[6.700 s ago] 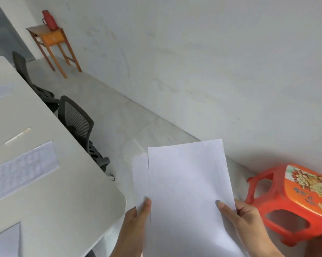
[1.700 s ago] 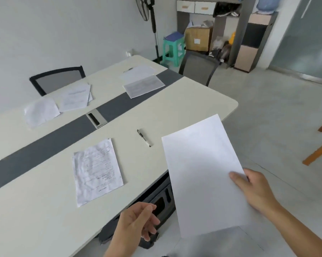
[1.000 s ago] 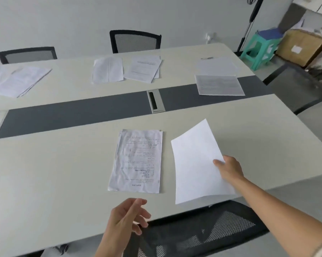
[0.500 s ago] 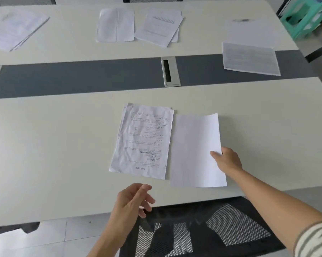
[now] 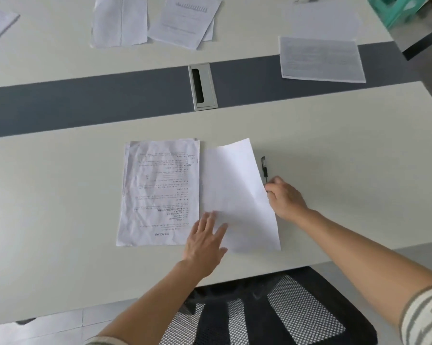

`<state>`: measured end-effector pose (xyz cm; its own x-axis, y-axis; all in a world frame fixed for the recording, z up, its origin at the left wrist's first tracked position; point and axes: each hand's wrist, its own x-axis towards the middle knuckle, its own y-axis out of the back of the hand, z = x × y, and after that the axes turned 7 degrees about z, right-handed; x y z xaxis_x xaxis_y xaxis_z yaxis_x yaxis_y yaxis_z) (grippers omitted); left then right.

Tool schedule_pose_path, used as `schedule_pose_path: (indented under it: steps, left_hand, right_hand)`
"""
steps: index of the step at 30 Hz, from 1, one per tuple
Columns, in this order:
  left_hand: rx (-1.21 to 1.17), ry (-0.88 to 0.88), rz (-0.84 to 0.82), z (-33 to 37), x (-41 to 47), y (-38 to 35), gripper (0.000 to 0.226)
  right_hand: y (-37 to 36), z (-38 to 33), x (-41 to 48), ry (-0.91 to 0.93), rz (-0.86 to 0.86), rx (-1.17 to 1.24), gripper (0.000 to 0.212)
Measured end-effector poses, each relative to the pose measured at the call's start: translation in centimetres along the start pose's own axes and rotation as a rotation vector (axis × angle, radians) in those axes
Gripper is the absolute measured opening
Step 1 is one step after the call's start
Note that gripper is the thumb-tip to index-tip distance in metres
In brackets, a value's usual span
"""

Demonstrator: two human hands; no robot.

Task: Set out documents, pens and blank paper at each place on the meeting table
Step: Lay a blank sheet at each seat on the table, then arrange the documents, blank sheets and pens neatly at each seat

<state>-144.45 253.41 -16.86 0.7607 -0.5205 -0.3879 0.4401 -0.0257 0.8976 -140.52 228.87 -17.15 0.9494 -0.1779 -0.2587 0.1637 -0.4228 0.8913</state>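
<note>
A printed document point(image 5: 160, 190) lies on the pale meeting table point(image 5: 334, 145) in front of me. A blank white sheet point(image 5: 234, 190) sits right beside it, its right edge curled up off the table. My left hand point(image 5: 205, 240) rests flat, fingers straight, on the sheet's lower left corner and the document's edge. My right hand point(image 5: 284, 197) is at the sheet's raised right edge, fingers curled round the near end of a black pen point(image 5: 263, 165). The rest of the pen lies on the table just right of the sheet.
A black mesh chair point(image 5: 272, 307) stands tucked under the near table edge. A grey strip with a cable box point(image 5: 202, 87) runs across the middle. Beyond it lie more papers point(image 5: 120, 21) and a printed page point(image 5: 322, 59). A green stool point(image 5: 396, 8) is far right.
The blank sheet came down beside the document. My left hand moved up from below the table edge onto its corner. My right hand shifted to the pen, and the sheet's right edge lifted, uncovering it.
</note>
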Motion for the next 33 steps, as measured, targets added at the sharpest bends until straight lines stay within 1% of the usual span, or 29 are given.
schedule_pose_path:
  steps: [3, 8, 10, 12, 14, 15, 17, 19, 22, 25, 27, 31, 33]
  left_hand:
    - [0.063, 0.000, -0.011, 0.0, 0.4, -1.3, 0.066]
    - [0.110, -0.006, -0.018, 0.8, 1.0, -1.5, 0.066]
    - [0.106, 0.001, -0.007, 1.5, 1.6, -1.3, 0.064]
    - [0.075, 0.005, 0.006, 2.6, 2.3, -1.1, 0.061]
    - [0.059, 0.001, 0.028, 3.6, 3.1, -1.1, 0.059]
    - [0.055, -0.003, 0.042, 4.0, 3.5, -1.2, 0.058]
    - [0.039, 0.011, 0.048, 4.9, 4.0, -1.1, 0.058]
    - [0.051, 0.026, 0.045, 5.6, 4.4, -1.0, 0.058]
    - [0.029, 0.055, 0.064, 6.2, 4.4, -0.7, 0.059]
    - [-0.009, 0.131, 0.080, 5.6, 3.7, -1.2, 0.064]
    - [-0.017, 0.122, 0.136, 5.2, 3.1, -2.3, 0.062]
    - [0.009, 0.127, 0.132, 5.0, 3.0, -2.6, 0.059]
    - [-0.017, 0.120, 0.136, 5.2, 2.9, -2.3, 0.058]
  right_hand:
    - [-0.6, 0.3, 1.1, -0.037, 0.114, -0.026, 0.020]
    - [-0.5, 2.2, 2.9, -0.192, 0.162, 0.034, 0.012]
    - [0.8, 3.5, 3.2, -0.247, 0.199, 0.069, 0.014]
    - [2.9, 4.8, 3.2, -0.294, 0.305, 0.141, 0.017]
    - [4.7, 4.8, 3.0, -0.251, 0.414, 0.232, 0.017]
    - [5.2, 4.0, 2.8, -0.194, 0.421, 0.274, 0.017]
    - [5.0, 1.6, 2.3, -0.090, 0.339, 0.329, 0.018]
    - [3.2, -0.2, 1.9, -0.042, 0.240, 0.334, 0.018]
    - [0.1, -1.4, 1.9, -0.016, 0.129, 0.281, 0.020]
    - [-1.8, -1.4, 2.0, -0.011, 0.035, 0.215, 0.020]
    - [-2.3, -1.3, 2.1, -0.031, 0.021, 0.195, 0.019]
    - [-2.5, -1.0, 2.4, -0.070, 0.046, 0.211, 0.021]
    - [-2.5, -1.0, 2.4, -0.082, 0.037, 0.209, 0.023]
